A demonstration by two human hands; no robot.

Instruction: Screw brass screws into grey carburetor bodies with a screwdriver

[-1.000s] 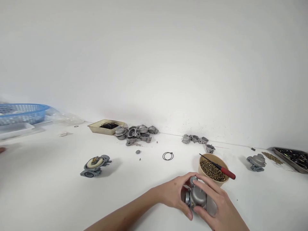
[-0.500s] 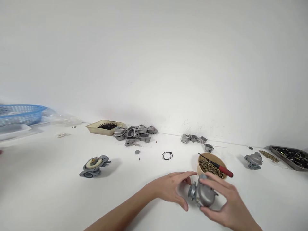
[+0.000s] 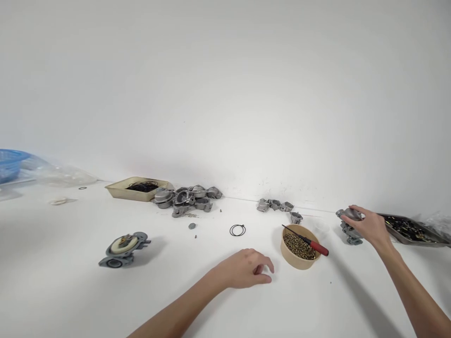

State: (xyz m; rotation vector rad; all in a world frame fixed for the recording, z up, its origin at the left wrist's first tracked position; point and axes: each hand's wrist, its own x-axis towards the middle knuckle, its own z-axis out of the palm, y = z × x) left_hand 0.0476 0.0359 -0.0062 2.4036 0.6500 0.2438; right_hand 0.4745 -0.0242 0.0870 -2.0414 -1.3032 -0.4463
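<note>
At the right, my right hand point(image 3: 368, 226) grips a grey metal carburetor point(image 3: 355, 214) between thumb and fingers. Just below it shows another carburetor point(image 3: 352, 234) on the table; whether the two touch I cannot tell. My left hand point(image 3: 248, 268) rests low in the middle, fingers apart and a little curled, with nothing in it. Nearest to it is a round tub point(image 3: 298, 262) of small brass-coloured screws, with a red-handled screwdriver point(image 3: 319, 248) lying across its rim. Behind the left hand lie thin black rubber rings point(image 3: 237, 234).
An opened carburetor point(image 3: 123, 249) with a white float stands at left. Metal bowls and bodies point(image 3: 183, 199) are heaped beside a cream tray point(image 3: 116, 190) of black rings. More castings point(image 3: 275, 204) lie by the wall. A dark tray point(image 3: 423, 243) sits far right, a blue basket point(image 3: 10, 164) far left.
My right hand has carried the carburetor from in front of the tub to the far right. My left hand has stayed near its place, its fingers curling slightly. The view has turned right.
</note>
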